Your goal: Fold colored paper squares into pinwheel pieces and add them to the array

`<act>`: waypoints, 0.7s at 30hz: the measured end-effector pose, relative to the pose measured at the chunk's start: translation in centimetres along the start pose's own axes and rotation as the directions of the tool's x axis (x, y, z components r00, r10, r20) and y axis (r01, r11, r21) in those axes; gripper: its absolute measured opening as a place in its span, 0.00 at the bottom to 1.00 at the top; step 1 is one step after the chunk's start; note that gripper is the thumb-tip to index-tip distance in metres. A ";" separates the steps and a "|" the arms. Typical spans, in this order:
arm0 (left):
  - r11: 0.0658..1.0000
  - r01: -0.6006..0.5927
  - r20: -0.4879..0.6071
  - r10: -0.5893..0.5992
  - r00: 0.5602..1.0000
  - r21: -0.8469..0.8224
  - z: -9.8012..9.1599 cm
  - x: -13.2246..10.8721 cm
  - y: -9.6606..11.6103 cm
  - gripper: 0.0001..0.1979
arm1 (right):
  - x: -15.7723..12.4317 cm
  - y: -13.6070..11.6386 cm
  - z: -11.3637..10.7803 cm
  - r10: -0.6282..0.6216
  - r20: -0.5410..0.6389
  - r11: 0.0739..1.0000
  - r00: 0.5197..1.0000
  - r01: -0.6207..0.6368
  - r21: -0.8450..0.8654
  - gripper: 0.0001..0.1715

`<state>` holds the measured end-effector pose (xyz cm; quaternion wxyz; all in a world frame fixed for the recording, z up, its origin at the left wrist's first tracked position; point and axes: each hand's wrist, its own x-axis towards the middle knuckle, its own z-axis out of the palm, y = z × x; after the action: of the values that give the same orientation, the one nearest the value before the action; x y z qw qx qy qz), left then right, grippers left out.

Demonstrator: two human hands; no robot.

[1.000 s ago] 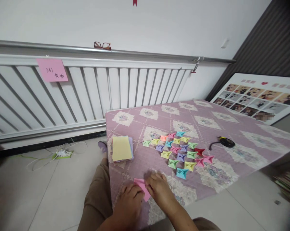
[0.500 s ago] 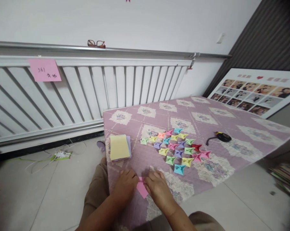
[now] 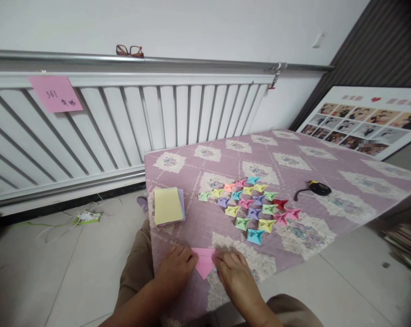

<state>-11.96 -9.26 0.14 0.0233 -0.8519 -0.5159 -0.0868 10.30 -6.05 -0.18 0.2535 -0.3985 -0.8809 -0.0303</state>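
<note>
A pink sheet of paper (image 3: pixel 204 262) lies folded near the front edge of the table, its point toward me and a straight edge at the back. My left hand (image 3: pixel 178 265) grips its left corner, fingers curled. On the right corner, my right hand (image 3: pixel 233 271) holds on with fingers bent and pressed together. Beyond my hands, several small folded paper boats (image 3: pixel 247 203) stand in slanting rows, in blue, green, yellow, pink, purple and red. A stack of coloured paper (image 3: pixel 167 205) with a yellow sheet on top sits at the left edge.
A patterned pink tablecloth (image 3: pixel 222 161) covers the table. Toward the right lies a black object with a strap (image 3: pixel 318 188). Behind stands a white radiator (image 3: pixel 173 113) with glasses (image 3: pixel 129 51) on its pipe. A photo board (image 3: pixel 365 118) leans at the far right.
My hands have moved apart, showing more of the pink paper, which now has a wide straight back edge. The camera view has shifted slightly.
</note>
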 end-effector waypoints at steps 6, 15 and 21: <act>0.999 -0.013 0.059 0.010 0.998 0.048 -0.8 0.1 0.6 0.15 | -0.4 -1.1 -1.1 0.073 -0.055 0.997 0.996 -0.073 -0.004 0.10; 1.000 -0.016 -0.008 0.016 1.000 0.023 -0.4 -0.5 0.4 0.11 | -0.2 -4.4 0.9 -0.025 -0.071 1.000 0.997 0.024 -0.011 0.19; 0.996 0.084 -0.092 -0.086 0.992 -0.027 0.5 -2.7 -0.1 0.19 | -2.2 -1.6 0.1 -0.010 -0.012 0.999 1.000 0.010 -0.032 0.21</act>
<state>-13.24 -11.52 -0.87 0.0336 -0.8245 -0.5489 -0.1334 10.34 -8.67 -1.05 0.2523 -0.3979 -0.8808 -0.0481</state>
